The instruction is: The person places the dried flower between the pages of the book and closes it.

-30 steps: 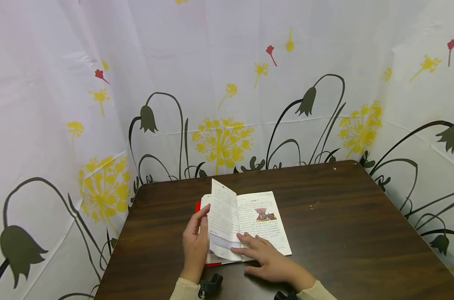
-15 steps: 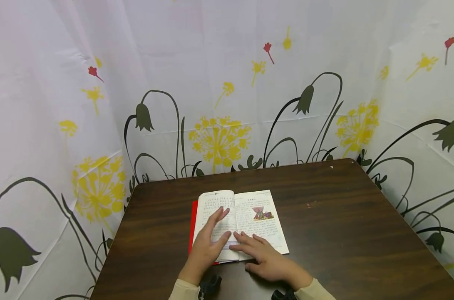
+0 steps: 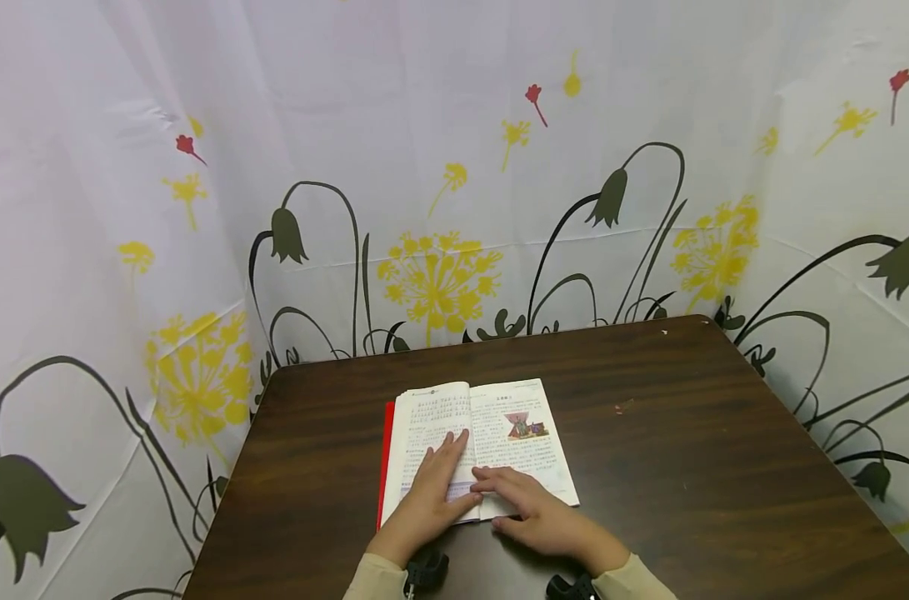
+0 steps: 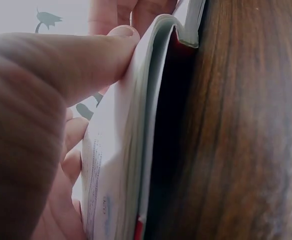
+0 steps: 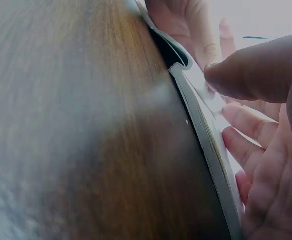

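An open book point(image 3: 432, 408) lies on the table, its red cover showing along the left edge. Print fills both pages, and the right one carries a small coloured picture point(image 3: 526, 426). My left hand point(image 3: 427, 500) rests on the lower left page with its fingers extended towards the fold. In the left wrist view its thumb point(image 4: 101, 55) touches the page close to the spine. My right hand point(image 3: 532, 512) lies over the lower right page, fingertips near the fold. The right wrist view shows its fingers point(image 5: 245, 125) on the page; neither hand curls round the book.
The dark wood-grain table point(image 3: 686, 433) extends on all sides of the book. Behind it hangs a white curtain point(image 3: 454, 100) printed with flowers. Each wrist wears a black device point(image 3: 427, 572) just below the hand.
The page that stood raised at the left hand now lies flat on the left side. My left hand has moved right onto it, towards the fold. My right hand stays nearly in place.
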A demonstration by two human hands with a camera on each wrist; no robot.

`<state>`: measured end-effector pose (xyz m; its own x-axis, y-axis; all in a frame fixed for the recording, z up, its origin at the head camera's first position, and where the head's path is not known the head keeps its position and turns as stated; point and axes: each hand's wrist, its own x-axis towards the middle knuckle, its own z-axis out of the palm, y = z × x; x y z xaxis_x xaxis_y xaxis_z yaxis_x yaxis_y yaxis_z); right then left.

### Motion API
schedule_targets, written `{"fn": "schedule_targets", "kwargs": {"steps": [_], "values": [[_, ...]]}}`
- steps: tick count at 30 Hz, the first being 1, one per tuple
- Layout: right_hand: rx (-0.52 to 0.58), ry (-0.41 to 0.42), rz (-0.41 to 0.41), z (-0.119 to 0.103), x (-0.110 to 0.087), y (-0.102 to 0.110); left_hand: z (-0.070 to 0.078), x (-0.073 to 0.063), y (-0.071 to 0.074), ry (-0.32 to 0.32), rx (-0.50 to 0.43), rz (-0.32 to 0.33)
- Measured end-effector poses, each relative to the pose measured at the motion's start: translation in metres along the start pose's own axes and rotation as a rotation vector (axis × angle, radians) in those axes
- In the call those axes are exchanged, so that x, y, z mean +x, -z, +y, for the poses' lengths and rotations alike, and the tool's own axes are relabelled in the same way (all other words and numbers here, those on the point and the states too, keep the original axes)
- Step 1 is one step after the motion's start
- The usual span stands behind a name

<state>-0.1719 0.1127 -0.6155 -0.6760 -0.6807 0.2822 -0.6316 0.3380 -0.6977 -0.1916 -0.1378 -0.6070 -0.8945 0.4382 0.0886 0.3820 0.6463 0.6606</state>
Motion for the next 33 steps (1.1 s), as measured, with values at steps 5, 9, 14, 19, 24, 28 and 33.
{"fn": "schedule_targets", "kwargs": {"steps": [5, 9, 14, 19, 24, 28, 33], "values": [[-0.01, 0.0, 0.003, -0.002, -0.001, 0.0, 0.0, 0.001, 0.0, 0.006, 0.006, -0.017], [0.0, -0.016, -0.006, -0.004, -0.004, -0.001, -0.001, -0.002, -0.002, 0.019, -0.016, -0.02], [0.072, -0.047, 0.047, -0.001, -0.01, 0.005, -0.003, -0.003, -0.009, 0.015, -0.011, -0.018], [0.042, -0.113, 0.236, 0.003, -0.01, 0.043, -0.001, -0.001, -0.01, 0.021, 0.005, -0.025], [-0.148, -0.352, 0.492, 0.024, -0.013, 0.107, 0.001, 0.003, -0.003, 0.023, 0.016, -0.013], [-0.228, -0.596, 0.606, 0.059, -0.034, 0.147, 0.001, 0.004, -0.001, 0.031, 0.03, -0.015], [-0.264, -0.829, 0.516, 0.094, -0.065, 0.161, 0.0, 0.004, -0.002, 0.045, 0.019, -0.024]]}}
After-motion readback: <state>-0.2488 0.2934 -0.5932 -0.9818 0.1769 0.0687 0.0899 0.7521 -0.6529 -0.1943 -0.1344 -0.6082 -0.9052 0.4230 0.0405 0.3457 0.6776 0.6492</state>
